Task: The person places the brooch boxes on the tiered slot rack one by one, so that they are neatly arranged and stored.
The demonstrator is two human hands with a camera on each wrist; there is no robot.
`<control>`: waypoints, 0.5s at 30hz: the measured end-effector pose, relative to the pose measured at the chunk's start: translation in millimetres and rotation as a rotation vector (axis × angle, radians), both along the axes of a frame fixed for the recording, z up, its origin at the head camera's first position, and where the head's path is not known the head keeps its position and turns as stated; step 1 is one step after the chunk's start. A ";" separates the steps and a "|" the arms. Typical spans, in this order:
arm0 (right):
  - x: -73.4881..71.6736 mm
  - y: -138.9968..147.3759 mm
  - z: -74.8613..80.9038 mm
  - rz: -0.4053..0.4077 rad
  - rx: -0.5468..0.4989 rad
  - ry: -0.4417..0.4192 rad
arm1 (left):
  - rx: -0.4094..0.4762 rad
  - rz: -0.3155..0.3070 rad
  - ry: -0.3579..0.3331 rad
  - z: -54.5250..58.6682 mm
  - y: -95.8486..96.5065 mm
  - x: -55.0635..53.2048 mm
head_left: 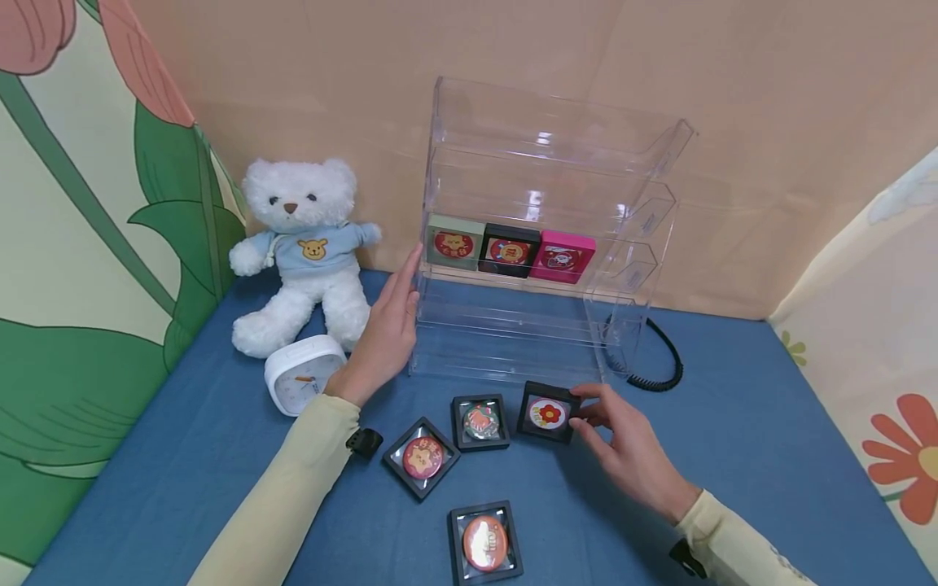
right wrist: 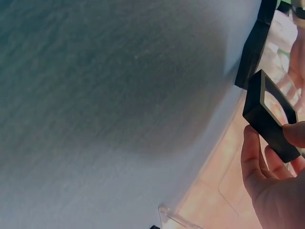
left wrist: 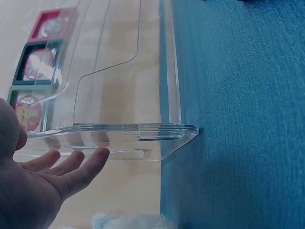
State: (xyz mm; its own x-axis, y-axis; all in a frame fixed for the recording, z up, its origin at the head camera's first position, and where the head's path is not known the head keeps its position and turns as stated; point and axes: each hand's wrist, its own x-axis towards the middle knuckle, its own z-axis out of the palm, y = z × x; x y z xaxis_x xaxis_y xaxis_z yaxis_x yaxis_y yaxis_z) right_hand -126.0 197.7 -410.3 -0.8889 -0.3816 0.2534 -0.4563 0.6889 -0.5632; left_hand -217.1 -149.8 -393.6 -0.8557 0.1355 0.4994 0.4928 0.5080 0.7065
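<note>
A clear acrylic tiered rack point(head_left: 513, 325) stands at the back of the blue table. My left hand point(head_left: 386, 330) lies with straight fingers along its left side; the left wrist view shows the fingertips point(left wrist: 99, 155) right at the clear side panel. My right hand point(head_left: 633, 448) pinches a black square display box point(head_left: 548, 413) with a red-flower badge, thumb on one face in the right wrist view. On one tier sit a green box point(head_left: 453, 242), a black box point(head_left: 509, 251) and a pink box point(head_left: 563, 257), each with a round badge.
Three black framed badges lie on the cloth: one with a green-edged badge point(head_left: 481, 422), one tilted diamond-wise point(head_left: 421, 458), one with an orange badge point(head_left: 485, 543). A white teddy bear point(head_left: 300, 244) and white clock point(head_left: 304, 373) stand left; a black coiled cord point(head_left: 663, 366) lies right.
</note>
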 end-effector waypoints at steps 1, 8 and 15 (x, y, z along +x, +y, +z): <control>0.3 0.6 0.9 -0.005 0.000 0.004 | -0.001 0.001 0.001 0.1 0.0 0.1; 1.1 7.3 7.4 -0.035 -0.017 0.041 | 0.003 0.003 -0.001 0.4 0.1 0.4; 0.5 13.6 16.8 -0.068 -0.023 0.085 | 0.007 0.001 0.002 -0.6 0.5 -0.5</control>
State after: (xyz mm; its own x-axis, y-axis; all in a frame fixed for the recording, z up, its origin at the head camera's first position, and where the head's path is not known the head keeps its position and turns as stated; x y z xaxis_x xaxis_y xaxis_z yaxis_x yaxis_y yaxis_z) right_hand -125.5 211.3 -393.4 -0.8874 -0.3144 0.3372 -0.4559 0.7071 -0.5405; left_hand -217.6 -149.3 -394.3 -0.8546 0.1305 0.5026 0.4938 0.5035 0.7090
